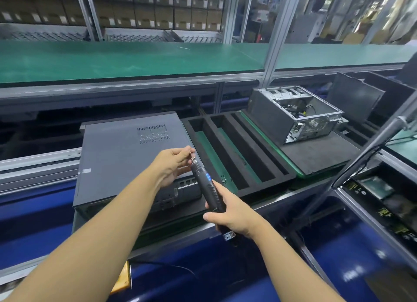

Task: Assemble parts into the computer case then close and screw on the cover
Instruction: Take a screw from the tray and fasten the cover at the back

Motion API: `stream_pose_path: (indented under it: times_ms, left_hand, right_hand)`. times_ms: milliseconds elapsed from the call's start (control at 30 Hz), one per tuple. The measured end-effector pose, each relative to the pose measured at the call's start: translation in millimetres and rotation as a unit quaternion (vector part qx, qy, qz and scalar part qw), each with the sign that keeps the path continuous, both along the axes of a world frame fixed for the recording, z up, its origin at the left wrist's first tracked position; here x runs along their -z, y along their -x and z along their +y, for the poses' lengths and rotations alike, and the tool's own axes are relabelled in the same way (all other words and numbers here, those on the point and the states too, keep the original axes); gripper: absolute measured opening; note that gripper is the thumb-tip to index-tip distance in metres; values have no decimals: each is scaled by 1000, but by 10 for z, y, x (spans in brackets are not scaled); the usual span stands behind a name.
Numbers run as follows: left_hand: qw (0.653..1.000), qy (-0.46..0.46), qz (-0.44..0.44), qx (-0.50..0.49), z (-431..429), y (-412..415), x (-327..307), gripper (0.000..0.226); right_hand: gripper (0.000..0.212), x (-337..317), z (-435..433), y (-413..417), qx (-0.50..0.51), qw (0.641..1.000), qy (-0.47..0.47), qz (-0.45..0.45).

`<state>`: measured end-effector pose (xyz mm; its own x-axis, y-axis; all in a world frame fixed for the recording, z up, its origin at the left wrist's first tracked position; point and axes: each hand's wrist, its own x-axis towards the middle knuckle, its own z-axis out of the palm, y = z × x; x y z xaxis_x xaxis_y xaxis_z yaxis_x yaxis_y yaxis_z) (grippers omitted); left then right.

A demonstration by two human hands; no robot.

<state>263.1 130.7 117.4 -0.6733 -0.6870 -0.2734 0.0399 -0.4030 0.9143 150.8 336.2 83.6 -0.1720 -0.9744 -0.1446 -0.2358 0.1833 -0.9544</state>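
Note:
A grey computer case (121, 157) lies on its side on the conveyor with its cover panel on top and a vent grille near the far edge. My right hand (230, 213) grips a black electric screwdriver (206, 186) by its body, tip pointing up and away over the case's right end. My left hand (173, 164) pinches something small at the screwdriver's bit; what it is cannot be made out.
A black foam tray (239, 152) with long slots lies right of the case. Beyond it stands a second, open case (295, 114) with cables showing. A green shelf (135, 60) runs above the conveyor. Bins with parts (383, 200) sit at the right behind a slanted metal pole (370, 150).

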Motion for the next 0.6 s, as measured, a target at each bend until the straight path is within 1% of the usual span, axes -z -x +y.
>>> stream_pose_path:
  times_ms: [67,100,133,167,200,233,267,300,333,367,400,433,467,533,600]
  left_hand:
    - [999,2,-29,26,35,92,5,17]
    - [996,24,-64,50,43,114,5,17]
    - [987,74,-117,78,36,122,9,19]
    - [965,158,-183,102,3,111,16,20]
    - [924,266,-251,110,-58,86,28,20]
    - [871,371,-307,98,-140,41,39,21]
    - [817,454,-346,86,-219,-9,48,28]
    - [765,513,-378,92,-297,-59,82,39]
    - [718,554,-404,124,-357,-95,136,53]
    - [676,575,-427,173,-384,-124,206,67]
    - [648,581,-444,215,-388,-129,305,78]
    - [633,580,-454,239,-367,-120,420,84]
    - [631,579,-458,237,-335,-103,537,84]
    - [634,601,-451,181,-272,-65,707,74]
    - [616,631,-455,125,-234,-46,779,65]
  right_hand:
    - [88,75,43,5,25,999,5,-23]
    - [89,114,76,8,36,999,5,-36]
    - [89,153,117,12,43,998,5,-48]
    - [89,193,163,19,48,997,4,-57]
    - [88,233,216,26,50,997,2,-63]
    - [88,275,271,35,52,997,-4,-65]
    - [88,323,323,40,55,996,-9,-66]
    - [88,374,373,42,60,996,-15,-69]
    - [88,427,415,39,65,995,-20,-74]
    - [88,478,451,32,68,994,-24,-80]
    - [88,527,477,24,69,994,-29,-83]
    - [88,569,492,14,68,994,-34,-83]
    - [88,604,498,5,65,994,-40,-81]
    - [87,661,483,-7,60,994,-48,-82]
    - [88,706,444,-5,58,993,-55,-84]
